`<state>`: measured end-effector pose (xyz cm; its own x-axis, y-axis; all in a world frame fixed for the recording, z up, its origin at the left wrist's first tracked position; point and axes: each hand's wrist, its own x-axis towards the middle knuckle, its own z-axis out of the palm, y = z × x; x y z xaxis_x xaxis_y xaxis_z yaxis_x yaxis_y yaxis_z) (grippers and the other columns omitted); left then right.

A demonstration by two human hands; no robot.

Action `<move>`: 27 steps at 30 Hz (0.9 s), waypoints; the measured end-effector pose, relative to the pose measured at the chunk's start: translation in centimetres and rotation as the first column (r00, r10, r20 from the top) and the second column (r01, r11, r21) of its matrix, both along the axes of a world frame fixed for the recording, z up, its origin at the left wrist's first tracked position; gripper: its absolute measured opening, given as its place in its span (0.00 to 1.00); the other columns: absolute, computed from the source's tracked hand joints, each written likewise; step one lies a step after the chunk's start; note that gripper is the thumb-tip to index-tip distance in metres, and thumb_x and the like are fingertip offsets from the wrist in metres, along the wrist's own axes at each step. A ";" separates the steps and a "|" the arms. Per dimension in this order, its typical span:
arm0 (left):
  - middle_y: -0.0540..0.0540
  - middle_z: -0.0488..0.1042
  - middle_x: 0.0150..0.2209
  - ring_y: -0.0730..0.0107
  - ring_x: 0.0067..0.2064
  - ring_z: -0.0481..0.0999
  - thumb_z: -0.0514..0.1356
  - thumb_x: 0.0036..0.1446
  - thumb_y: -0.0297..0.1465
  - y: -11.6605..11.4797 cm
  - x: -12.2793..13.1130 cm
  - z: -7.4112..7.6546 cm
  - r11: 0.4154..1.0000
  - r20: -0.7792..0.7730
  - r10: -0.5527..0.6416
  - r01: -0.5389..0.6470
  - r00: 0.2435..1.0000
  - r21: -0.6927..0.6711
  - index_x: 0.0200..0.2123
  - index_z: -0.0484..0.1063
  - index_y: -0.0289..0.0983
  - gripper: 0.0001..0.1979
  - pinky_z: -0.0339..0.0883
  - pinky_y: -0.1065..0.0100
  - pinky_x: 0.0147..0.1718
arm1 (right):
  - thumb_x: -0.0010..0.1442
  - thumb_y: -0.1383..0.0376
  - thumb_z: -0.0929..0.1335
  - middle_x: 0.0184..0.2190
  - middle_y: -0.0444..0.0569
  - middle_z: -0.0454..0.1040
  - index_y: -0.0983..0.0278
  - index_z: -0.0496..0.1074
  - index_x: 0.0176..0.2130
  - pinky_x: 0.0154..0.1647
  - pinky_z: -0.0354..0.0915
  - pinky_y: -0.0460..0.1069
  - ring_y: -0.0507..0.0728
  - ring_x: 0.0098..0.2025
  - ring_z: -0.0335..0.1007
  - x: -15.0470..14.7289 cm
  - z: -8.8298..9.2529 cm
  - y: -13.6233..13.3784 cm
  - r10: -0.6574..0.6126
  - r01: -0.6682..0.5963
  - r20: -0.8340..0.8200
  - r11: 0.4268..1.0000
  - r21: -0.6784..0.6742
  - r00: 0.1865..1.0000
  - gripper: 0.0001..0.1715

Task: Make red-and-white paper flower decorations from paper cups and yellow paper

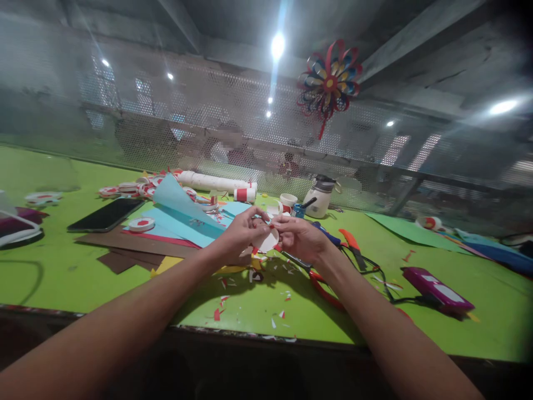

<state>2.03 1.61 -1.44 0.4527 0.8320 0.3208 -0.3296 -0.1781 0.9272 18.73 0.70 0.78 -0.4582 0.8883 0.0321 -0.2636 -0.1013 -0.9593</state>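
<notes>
Both my hands meet over the middle of the table, fingers closed on a small white round paper piece (266,240) with some red at its upper edge. My left hand (245,230) pinches it from the left. From the other side my right hand (300,238) grips its edge with thumb and fingers. Below lie red and white paper scraps (224,299). Scissors with an orange-red handle (322,288) rest partly under my right forearm. Close behind my hands stand a red and white paper cup (288,201) and a small blue jar (298,210).
Blue paper sheets (183,219), brown sheets (137,244) and a phone (105,214) lie left. Red and white paper rings (129,189) and a stack of cups (208,181) sit behind. A jug (320,197), a cabled purple device (437,290) and green paper (412,230) are right.
</notes>
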 end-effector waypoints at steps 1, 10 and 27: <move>0.57 0.67 0.19 0.77 0.20 0.67 0.68 0.43 0.34 0.0 0.0 0.0 1.000 0.002 -0.003 0.003 1.000 0.007 0.36 0.62 0.38 0.20 0.58 0.76 0.18 | 0.48 0.70 0.72 0.21 0.41 0.69 0.67 0.69 0.31 0.23 0.64 0.42 0.47 0.21 0.65 0.0 0.1 -0.1 0.008 -0.008 0.000 1.000 0.002 1.000 0.08; 0.58 0.62 0.19 0.81 0.19 0.62 0.67 0.45 0.34 -0.4 -0.3 0.6 0.998 0.002 -0.013 0.013 1.000 0.063 0.36 0.62 0.38 0.18 0.54 0.76 0.18 | 0.49 0.70 0.72 0.21 0.41 0.68 0.66 0.70 0.31 0.25 0.64 0.43 0.46 0.21 0.63 0.0 0.9 -0.9 0.022 -0.022 0.015 1.000 0.005 1.000 0.06; 0.56 0.65 0.21 0.79 0.20 0.64 0.65 0.46 0.31 -0.2 -0.4 0.8 0.998 0.008 -0.045 0.045 0.999 0.052 0.38 0.61 0.38 0.18 0.55 0.75 0.19 | 0.47 0.71 0.73 0.22 0.41 0.69 0.66 0.72 0.34 0.25 0.63 0.43 0.46 0.21 0.63 -0.4 0.7 -1.0 -0.071 0.070 0.042 0.997 0.029 0.997 0.11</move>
